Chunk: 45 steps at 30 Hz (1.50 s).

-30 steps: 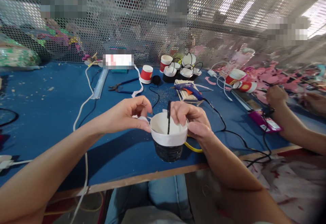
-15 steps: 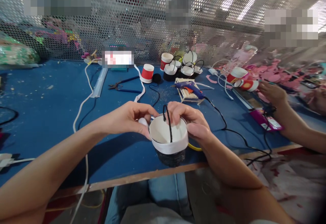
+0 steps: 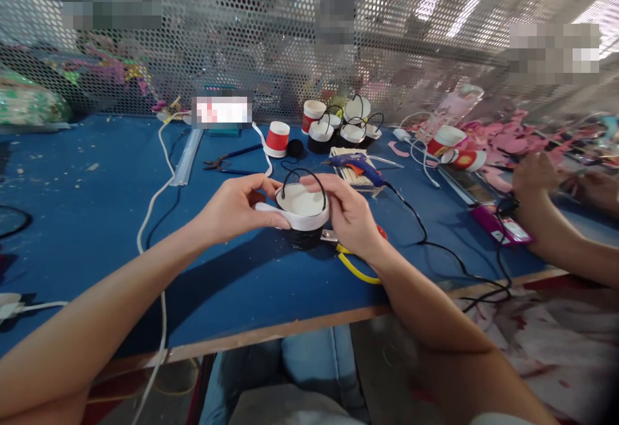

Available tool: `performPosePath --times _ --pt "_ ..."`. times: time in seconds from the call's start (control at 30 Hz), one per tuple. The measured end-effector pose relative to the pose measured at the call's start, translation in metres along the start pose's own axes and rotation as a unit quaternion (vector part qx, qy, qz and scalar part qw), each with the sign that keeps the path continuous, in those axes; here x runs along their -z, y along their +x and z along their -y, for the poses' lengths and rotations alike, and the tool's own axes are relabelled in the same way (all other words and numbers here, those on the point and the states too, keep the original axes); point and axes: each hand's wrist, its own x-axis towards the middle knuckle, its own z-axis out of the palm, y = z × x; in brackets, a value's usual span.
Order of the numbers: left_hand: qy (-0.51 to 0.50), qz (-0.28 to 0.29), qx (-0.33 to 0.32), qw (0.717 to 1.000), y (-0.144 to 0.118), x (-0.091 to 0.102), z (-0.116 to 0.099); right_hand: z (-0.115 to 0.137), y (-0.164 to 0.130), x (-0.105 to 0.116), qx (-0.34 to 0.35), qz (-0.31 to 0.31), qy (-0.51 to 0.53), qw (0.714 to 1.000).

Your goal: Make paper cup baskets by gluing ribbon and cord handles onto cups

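A small paper cup (image 3: 303,215) with a white rim band, a black lower half and a thin black arched handle stands on the blue table (image 3: 97,218). My left hand (image 3: 236,209) grips its left side, thumb along the white band. My right hand (image 3: 345,215) holds its right side, fingers at the rim near the handle's end. Yellow-handled scissors (image 3: 355,264) lie just under my right wrist.
A blue glue gun (image 3: 360,167) rests on a stick rack behind the cup, its black cord trailing right. Several finished cups (image 3: 338,129), a red cup (image 3: 278,139), pliers (image 3: 227,162) and a white cable (image 3: 155,206) lie farther back. Another person's hands (image 3: 536,177) work at the right among pink cutouts.
Both hands have carried the cup away from me and lowered it to the table. The black handle now arches across the rim.
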Motion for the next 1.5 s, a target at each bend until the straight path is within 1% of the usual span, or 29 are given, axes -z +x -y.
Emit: performPosePath --times 0.13,0.23,0.4,0.5,0.63,0.67,0.7,0.77,0.8,0.83,0.87,0.93,1.0,1.13,1.2,1.27,1.37,1.43,1.5 --pt "0.031 -0.02 0.02 0.999 0.001 0.002 0.004 -0.006 0.0 -0.005 -0.039 0.027 0.032 0.998" --pt "0.051 -0.039 0.025 0.998 0.002 0.003 0.004 -0.009 0.0 -0.006 -0.067 0.029 0.058 0.996" --pt "0.056 -0.033 -0.012 0.998 0.002 0.001 0.004 -0.015 -0.001 -0.009 -0.112 0.002 0.088 0.99" --pt "0.099 -0.035 -0.007 0.994 0.001 -0.001 0.006 -0.021 -0.003 -0.011 -0.128 -0.016 0.087 0.988" --pt "0.162 -0.046 -0.013 0.986 0.0 -0.001 0.008 -0.026 -0.003 -0.009 -0.174 0.001 0.048 0.984" --pt "0.183 -0.053 -0.02 0.981 0.0 -0.001 0.009 -0.025 -0.002 -0.008 -0.174 -0.014 0.026 0.984" --pt "0.208 -0.064 -0.028 0.976 0.001 0.0 0.009 -0.023 -0.002 -0.006 -0.162 -0.043 -0.004 0.986" --pt "0.265 -0.089 -0.051 0.959 0.001 0.0 0.01 -0.013 -0.003 -0.006 -0.101 -0.113 -0.075 0.986" --pt "0.294 -0.099 -0.061 0.949 0.001 0.0 0.01 -0.007 -0.004 -0.007 -0.059 -0.131 -0.11 0.984" --pt "0.322 -0.107 -0.068 0.938 0.001 -0.001 0.01 -0.001 -0.005 -0.009 -0.022 -0.119 -0.134 0.984" --pt "0.347 -0.109 -0.073 0.929 0.001 -0.002 0.011 0.005 -0.007 -0.012 0.005 -0.082 -0.149 0.985" --pt "0.386 -0.101 -0.076 0.914 0.0 -0.005 0.011 0.013 -0.01 -0.021 0.023 -0.001 -0.183 0.983" --pt "0.402 -0.089 -0.077 0.908 -0.002 -0.008 0.012 0.014 -0.014 -0.029 0.004 0.057 -0.221 0.974" --pt "0.403 -0.076 -0.082 0.908 -0.004 -0.012 0.013 0.007 -0.016 -0.036 -0.048 0.127 -0.248 0.959" --pt "0.406 -0.072 -0.091 0.907 -0.004 -0.013 0.013 0.005 -0.014 -0.034 -0.055 0.13 -0.241 0.96" --pt "0.4 -0.074 -0.092 0.909 -0.005 -0.013 0.011 0.005 -0.011 -0.03 -0.059 0.107 -0.226 0.967" --pt "0.369 -0.098 -0.056 0.922 -0.006 -0.012 0.005 0.005 -0.009 -0.024 -0.071 0.075 -0.186 0.977" --pt "0.356 -0.117 -0.029 0.927 -0.007 -0.011 0.001 0.005 -0.008 -0.021 -0.078 0.067 -0.159 0.982" --pt "0.344 -0.125 -0.017 0.93 -0.009 -0.01 -0.003 0.004 -0.008 -0.018 -0.081 0.06 -0.142 0.985"
